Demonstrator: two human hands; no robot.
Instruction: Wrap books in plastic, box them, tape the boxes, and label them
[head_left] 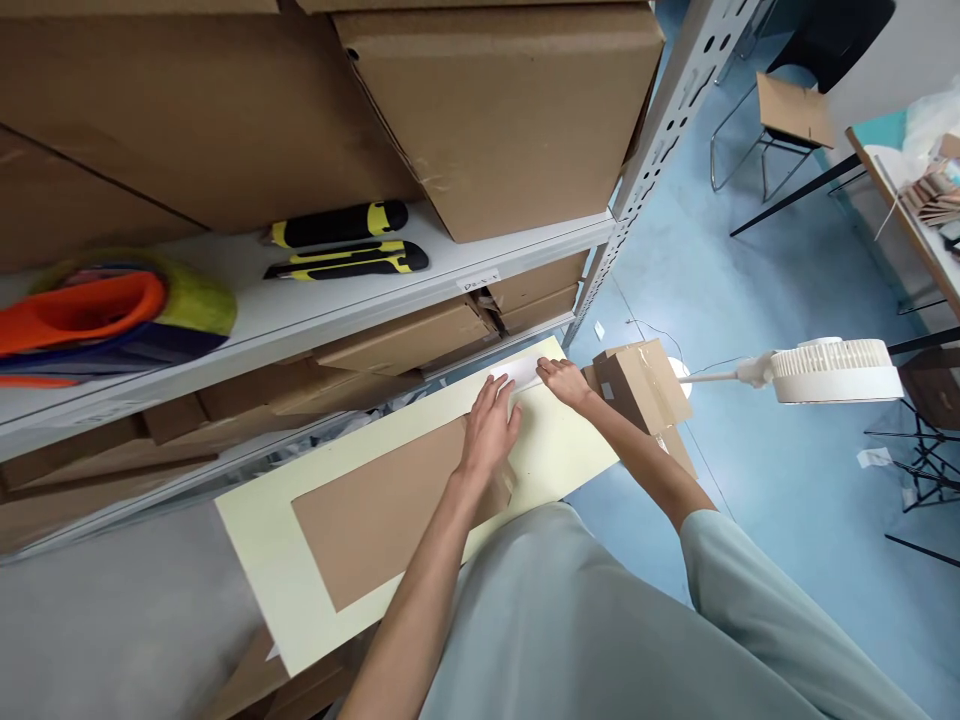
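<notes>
A white sheet, perhaps paper or a label, lies at the far edge of a long pale-yellow board. My left hand rests over the sheet's left end with its fingers stretched out. The fingers of my right hand are curled closed at the sheet's right end. A flat brown cardboard box sits on the board, partly hidden by my left forearm.
Shelving holding large cardboard boxes runs along the far side. Two box cutters and tape rolls lie on it. At right are stacked cartons, a white fan, a chair and a table.
</notes>
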